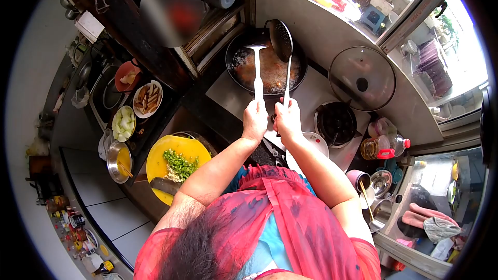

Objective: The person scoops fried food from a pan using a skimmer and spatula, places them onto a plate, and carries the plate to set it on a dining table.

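My left hand is closed around the handle of a spatula, its flat head over the wok. In my right hand is a long-handled skimmer with a dark perforated bowl, raised above the wok's far right side. Bubbling oil with brownish pieces of food fills the wok on the stove. What the pieces are is too blurred by foam to tell. Both hands are side by side, just in front of the wok.
Left lies a yellow cutting board with chopped green onion and a knife. Nearby are a metal bowl and plates of cut food. A glass lid leans right, behind an unused burner; oil bottles stand beyond.
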The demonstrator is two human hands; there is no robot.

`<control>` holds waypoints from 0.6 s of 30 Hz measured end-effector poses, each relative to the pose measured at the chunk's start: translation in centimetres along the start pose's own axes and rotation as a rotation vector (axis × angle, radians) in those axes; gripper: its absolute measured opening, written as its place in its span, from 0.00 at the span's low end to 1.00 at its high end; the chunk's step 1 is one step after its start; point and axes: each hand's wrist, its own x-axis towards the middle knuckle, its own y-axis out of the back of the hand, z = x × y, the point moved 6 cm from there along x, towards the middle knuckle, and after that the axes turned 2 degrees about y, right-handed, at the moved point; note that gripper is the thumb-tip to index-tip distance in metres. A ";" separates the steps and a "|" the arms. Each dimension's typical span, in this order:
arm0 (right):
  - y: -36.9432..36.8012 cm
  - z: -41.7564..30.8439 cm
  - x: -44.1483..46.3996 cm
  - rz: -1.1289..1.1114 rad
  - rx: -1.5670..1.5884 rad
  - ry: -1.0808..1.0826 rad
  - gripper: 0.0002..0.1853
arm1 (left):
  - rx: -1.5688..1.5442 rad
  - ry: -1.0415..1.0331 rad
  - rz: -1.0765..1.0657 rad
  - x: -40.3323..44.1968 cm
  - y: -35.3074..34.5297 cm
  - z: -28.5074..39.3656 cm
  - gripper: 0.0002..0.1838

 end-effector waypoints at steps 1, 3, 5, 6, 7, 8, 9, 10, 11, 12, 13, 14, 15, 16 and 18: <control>0.0 0.1 0.1 0.000 -0.008 0.004 0.17 | 0.002 -0.002 -0.001 -0.1 0.0 0.2 0.17; 0.1 0.1 0.2 -0.001 -0.016 0.006 0.17 | 0.004 0.001 -0.003 -0.1 -0.1 0.3 0.17; 0.1 0.0 0.2 -0.001 -0.013 0.003 0.17 | 0.004 0.011 -0.004 -0.1 -0.1 0.3 0.17; 0.1 -0.1 0.2 -0.001 -0.010 0.002 0.17 | -0.004 0.017 -0.009 -0.2 -0.1 0.4 0.17; 0.1 -0.1 0.2 0.000 -0.006 0.001 0.17 | -0.012 0.022 -0.013 -0.2 -0.2 0.6 0.17; 0.2 -0.1 0.2 0.001 -0.002 0.000 0.17 | -0.019 0.027 -0.018 -0.3 -0.2 0.7 0.17; 0.2 -0.2 0.2 0.001 -0.005 0.003 0.17 | -0.018 0.028 -0.020 -0.3 -0.2 0.9 0.17; 0.2 -0.2 0.2 0.000 -0.007 0.005 0.17 | -0.017 0.029 -0.021 -0.4 -0.3 1.1 0.17; 0.2 -0.2 0.2 0.000 -0.009 0.007 0.17 | -0.016 0.030 -0.023 -0.4 -0.3 1.1 0.17; 0.2 -0.2 0.2 0.001 -0.009 0.006 0.17 | -0.016 0.026 -0.023 -0.4 -0.3 1.0 0.17; 0.2 -0.2 0.3 0.002 -0.009 0.005 0.17 | -0.016 0.022 -0.022 -0.3 -0.3 0.9 0.18; 0.2 -0.2 0.3 0.003 -0.010 0.004 0.17 | -0.016 0.018 -0.022 -0.3 -0.4 0.7 0.18; 0.2 -0.2 0.3 0.003 -0.006 0.004 0.17 | -0.004 0.011 -0.019 -0.3 -0.3 0.8 0.18; 0.2 -0.1 0.4 0.004 -0.003 0.003 0.17 | 0.007 0.003 -0.017 -0.2 -0.3 0.8 0.18; 0.3 0.0 0.4 0.004 -0.001 0.007 0.17 | 0.019 -0.005 -0.015 -0.2 -0.3 0.9 0.18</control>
